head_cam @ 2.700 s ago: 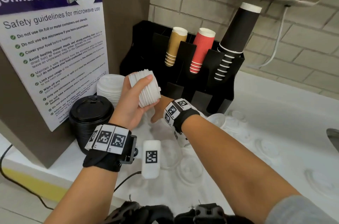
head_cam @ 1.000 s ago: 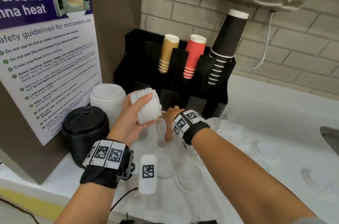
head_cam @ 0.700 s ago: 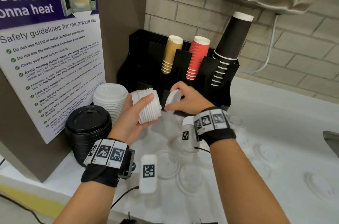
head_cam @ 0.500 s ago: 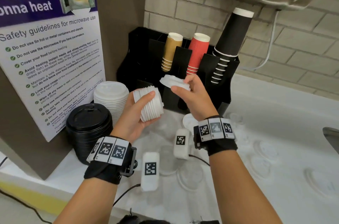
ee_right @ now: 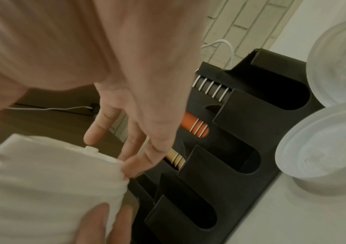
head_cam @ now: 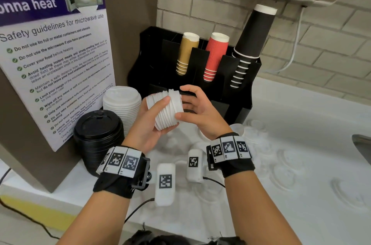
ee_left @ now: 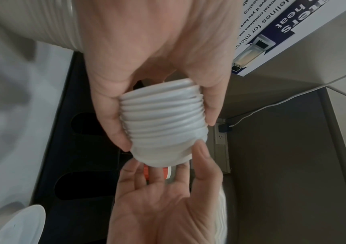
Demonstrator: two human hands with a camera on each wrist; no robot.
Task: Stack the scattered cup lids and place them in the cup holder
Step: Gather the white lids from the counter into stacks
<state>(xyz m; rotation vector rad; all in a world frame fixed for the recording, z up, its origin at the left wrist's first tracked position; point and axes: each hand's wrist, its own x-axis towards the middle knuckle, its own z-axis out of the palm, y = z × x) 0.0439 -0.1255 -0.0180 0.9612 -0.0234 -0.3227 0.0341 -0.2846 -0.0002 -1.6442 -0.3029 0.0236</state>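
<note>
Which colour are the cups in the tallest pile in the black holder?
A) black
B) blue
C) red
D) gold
A: in the head view the black cups stick up far higher out of the cup holder than the gold cups and the red cups beside them, and no blue ones show.

Lid stack [ee_left: 163, 122] in left hand [ee_left: 147, 49]

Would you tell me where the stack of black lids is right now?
In the head view, the stack of black lids stands at the left, against the microwave poster, beside the white lid stack.
</note>
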